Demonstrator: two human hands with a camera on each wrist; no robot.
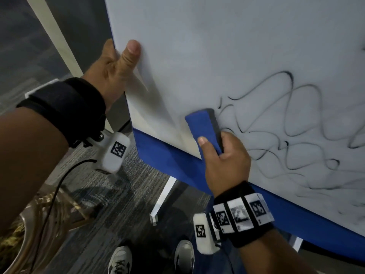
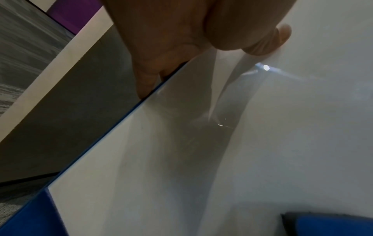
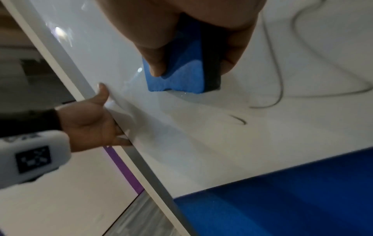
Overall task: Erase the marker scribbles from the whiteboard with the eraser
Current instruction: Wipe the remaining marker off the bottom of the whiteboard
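The whiteboard [image 1: 227, 46] stands tilted in front of me, with black marker scribbles [image 1: 292, 131] over its lower right. My right hand [image 1: 225, 155] grips a blue eraser [image 1: 203, 131] with a dark felt side, thumb on top, pressed flat on the board just left of the scribbles. The eraser [image 3: 185, 70] also shows in the right wrist view, beside curved marker lines [image 3: 282, 83]. My left hand [image 1: 116, 70] holds the board's left edge, thumb on the front face and fingers behind. The left wrist view shows that thumb [image 2: 278, 38] on the whiteboard [image 2: 282, 127].
A blue band [image 1: 169, 157] runs along the board's lower edge. Under the board are white stand legs [image 1: 162, 200] on grey carpet [image 1: 118, 194], and my shoes [image 1: 152, 258] are near the bottom. A black cable [image 1: 57, 186] hangs from the left wrist camera.
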